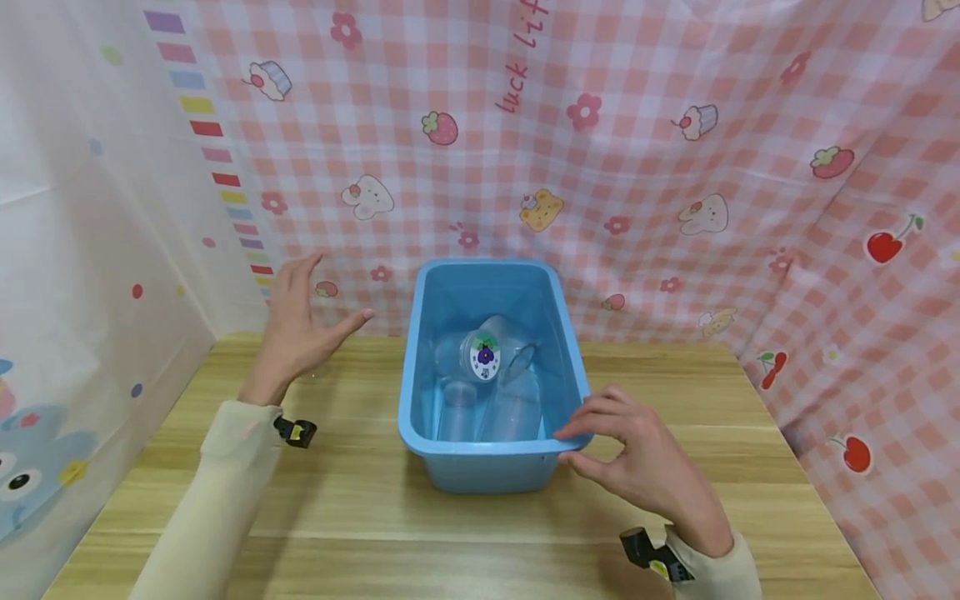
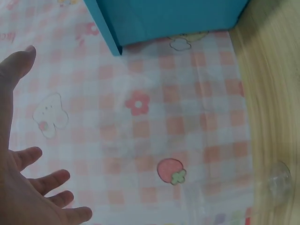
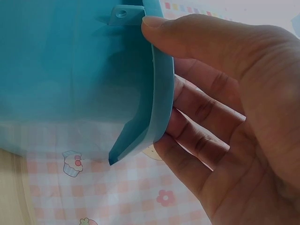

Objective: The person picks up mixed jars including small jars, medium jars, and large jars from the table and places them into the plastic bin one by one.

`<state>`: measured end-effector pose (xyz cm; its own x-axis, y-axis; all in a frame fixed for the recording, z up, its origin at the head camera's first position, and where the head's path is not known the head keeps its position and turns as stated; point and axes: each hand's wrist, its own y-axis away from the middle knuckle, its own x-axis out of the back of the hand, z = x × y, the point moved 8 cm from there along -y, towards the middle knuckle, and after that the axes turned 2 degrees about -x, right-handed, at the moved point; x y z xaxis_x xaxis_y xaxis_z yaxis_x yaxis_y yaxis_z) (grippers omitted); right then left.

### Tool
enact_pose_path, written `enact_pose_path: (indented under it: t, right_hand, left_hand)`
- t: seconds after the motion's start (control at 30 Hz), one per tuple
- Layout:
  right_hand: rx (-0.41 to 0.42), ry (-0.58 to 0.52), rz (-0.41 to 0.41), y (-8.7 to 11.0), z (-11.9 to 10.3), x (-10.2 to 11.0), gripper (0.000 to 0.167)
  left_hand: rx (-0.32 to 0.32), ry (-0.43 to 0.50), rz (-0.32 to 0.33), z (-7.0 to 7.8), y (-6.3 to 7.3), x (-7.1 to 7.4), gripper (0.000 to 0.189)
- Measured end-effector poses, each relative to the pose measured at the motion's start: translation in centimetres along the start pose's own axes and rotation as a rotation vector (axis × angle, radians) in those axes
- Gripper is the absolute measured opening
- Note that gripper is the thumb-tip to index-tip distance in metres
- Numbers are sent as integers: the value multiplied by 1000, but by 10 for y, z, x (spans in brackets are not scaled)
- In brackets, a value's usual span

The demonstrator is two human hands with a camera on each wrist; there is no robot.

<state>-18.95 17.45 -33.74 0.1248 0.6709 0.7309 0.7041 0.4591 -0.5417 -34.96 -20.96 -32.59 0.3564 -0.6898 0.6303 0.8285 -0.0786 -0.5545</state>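
A blue plastic bin (image 1: 480, 448) stands on the wooden table, holding several clear plastic containers (image 1: 517, 412). One of them carries a round label (image 1: 485, 357) with a purple and green picture. My right hand (image 1: 637, 450) pinches the bin's near right corner, thumb under the rim and fingers over it; the right wrist view shows this grip on the rim (image 3: 162, 93). Left of the bin, my left hand (image 1: 296, 329) is raised with fingers and thumb spread, holding nothing. Low in the left wrist view, a faint clear round plastic piece (image 2: 280, 183) shows over the table.
The wooden table (image 1: 352, 517) lies under the bin. A pink checked cloth (image 1: 480, 183) with printed figures hangs right behind it, and more printed cloth closes off the left and right sides. Both wrists wear small black cameras (image 1: 296, 432).
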Motion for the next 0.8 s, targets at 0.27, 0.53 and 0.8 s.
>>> enact_pose_path:
  t: [0.27,0.53,0.8]
  right_hand:
    - [-1,8,-1,-1,0,0,26]
    - [-36,16,-18,0,3,-2,26]
    - [-47,8,-20,0,3,-1,26]
  left_hand:
    - [129,13,-25,-29,5,8,110]
    - [218,4,-67,-51,14,7,115]
    - [298,39,-71,-69,19,4,119]
